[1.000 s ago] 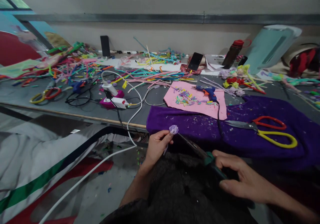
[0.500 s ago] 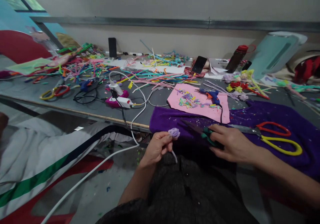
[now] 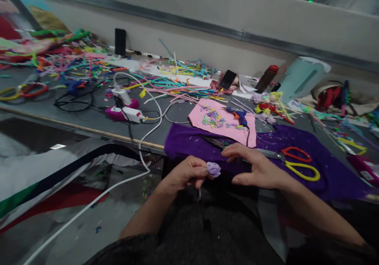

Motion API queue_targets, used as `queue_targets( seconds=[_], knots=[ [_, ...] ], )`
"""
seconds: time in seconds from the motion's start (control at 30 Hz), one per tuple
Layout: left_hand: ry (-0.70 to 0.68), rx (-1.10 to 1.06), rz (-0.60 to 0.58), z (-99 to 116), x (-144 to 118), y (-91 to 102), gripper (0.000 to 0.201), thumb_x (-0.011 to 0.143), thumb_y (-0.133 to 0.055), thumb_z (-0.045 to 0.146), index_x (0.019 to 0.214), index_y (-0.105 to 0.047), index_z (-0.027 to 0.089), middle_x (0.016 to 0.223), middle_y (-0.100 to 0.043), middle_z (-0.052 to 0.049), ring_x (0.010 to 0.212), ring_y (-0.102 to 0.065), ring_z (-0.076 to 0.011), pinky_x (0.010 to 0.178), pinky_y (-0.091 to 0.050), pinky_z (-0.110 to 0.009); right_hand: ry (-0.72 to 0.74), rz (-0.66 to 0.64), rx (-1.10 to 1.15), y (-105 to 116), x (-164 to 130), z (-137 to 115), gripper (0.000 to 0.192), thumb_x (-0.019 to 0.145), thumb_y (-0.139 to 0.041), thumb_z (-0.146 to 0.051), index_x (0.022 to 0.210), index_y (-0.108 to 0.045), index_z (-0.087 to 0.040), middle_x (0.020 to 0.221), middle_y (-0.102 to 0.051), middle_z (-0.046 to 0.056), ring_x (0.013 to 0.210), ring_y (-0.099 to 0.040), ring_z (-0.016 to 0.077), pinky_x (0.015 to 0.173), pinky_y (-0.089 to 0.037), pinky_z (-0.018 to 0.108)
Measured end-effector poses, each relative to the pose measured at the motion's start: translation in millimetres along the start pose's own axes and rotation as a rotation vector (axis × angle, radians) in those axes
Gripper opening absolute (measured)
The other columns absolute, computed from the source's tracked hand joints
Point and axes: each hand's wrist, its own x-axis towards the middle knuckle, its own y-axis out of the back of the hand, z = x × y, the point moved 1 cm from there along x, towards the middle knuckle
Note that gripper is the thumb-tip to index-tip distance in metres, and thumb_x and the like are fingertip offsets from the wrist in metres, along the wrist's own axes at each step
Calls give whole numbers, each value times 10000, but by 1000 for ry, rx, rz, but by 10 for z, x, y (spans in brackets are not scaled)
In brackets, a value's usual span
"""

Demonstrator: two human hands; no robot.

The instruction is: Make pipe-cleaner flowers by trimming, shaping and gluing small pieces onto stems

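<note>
Between the thumb and fingers of my left hand [image 3: 189, 173] is a lilac pipe-cleaner flower [image 3: 213, 170], its short stem [image 3: 199, 194] hanging below. My right hand [image 3: 256, 166] is open just right of the flower, fingers apart and holding nothing. Dark-bladed scissors [image 3: 213, 141] lie on the purple cloth [image 3: 183, 140] beyond my right hand, their handles mostly hidden by it. To the right on the same cloth rest larger scissors [image 3: 302, 171] with one red and one yellow handle.
A blue glue gun [image 3: 239, 117] and cut pipe-cleaner bits lie on a pink sheet [image 3: 198, 124]. White cable [image 3: 142, 148] runs from a power strip [image 3: 132, 114] over the table edge. Behind are pipe cleaners [image 3: 171, 87], a phone [image 3: 227, 79] and a bottle [image 3: 267, 78]. Another person's leg [image 3: 74, 170] is at left.
My right hand has let go of the dark scissors, which now lie on the purple cloth, and has come nearer the flower. The view has shifted right and tilted.
</note>
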Motion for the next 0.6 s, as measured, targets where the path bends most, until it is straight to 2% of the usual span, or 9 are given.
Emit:
queue_targets(
  seconds=[0.1,0.17,0.3,0.43,0.6],
  knots=[
    [48,32,-79,15,71,-88,348,635,-668,453,653,-694,107,359,-488,16,265,-232,-28,302,-85,-199,17,-116,169,-70,67,-75,630,689,-696,-413,1227,-442,-206,1161,-508,85,883,-553,162,723,-481,288],
    [68,24,-122,8,110,-133,340,641,-666,451,637,-687,111,356,-483,20,262,-227,-27,299,-84,-198,45,-140,186,-106,109,-86,621,680,-705,-406,1213,-459,-202,1152,-509,82,917,-537,169,723,-475,284],
    [76,6,-158,-33,154,-174,328,655,-663,432,602,-661,109,367,-492,19,261,-235,-23,296,-92,-193,110,-129,142,-140,139,-85,456,706,-693,-338,1106,-540,-184,1055,-548,69,965,-519,181,814,-444,321],
    [78,-36,-166,-59,170,-176,321,653,-668,414,555,-622,112,369,-497,18,259,-241,-20,292,-90,-189,114,-103,126,-155,117,-83,341,730,-673,-296,1029,-572,-167,1042,-540,71,948,-529,170,837,-437,322],
    [74,-67,-172,-70,181,-172,318,656,-669,416,584,-625,109,356,-490,24,247,-235,-17,285,-85,-183,82,-58,92,-170,111,-80,463,720,-679,-297,1131,-511,-167,1040,-554,76,912,-536,174,789,-455,317]
  ],
)
